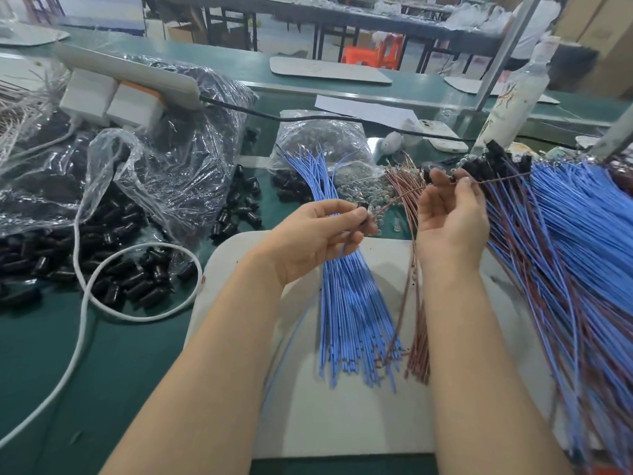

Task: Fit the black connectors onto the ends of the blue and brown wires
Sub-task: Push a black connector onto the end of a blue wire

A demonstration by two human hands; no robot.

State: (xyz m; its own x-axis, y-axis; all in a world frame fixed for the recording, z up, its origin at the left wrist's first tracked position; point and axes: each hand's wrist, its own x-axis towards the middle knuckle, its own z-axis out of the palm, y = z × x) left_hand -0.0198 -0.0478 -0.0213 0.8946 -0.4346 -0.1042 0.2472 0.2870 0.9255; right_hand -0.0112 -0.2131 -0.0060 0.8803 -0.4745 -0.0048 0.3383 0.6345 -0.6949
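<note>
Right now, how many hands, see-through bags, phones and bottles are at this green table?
Hands: 2, the left hand pinching a black connector, the right hand pinching a brown wire
See-through bags: 2, a big bag and a small bag
Phones: 1, a white phone
Bottles: 1, a white bottle
Total: 6

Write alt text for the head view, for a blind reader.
The left hand pinches a black connector while the right hand pinches a brown wire above a white board. Blue wires and brown wires lie on it; loose connectors lie at left.
</note>
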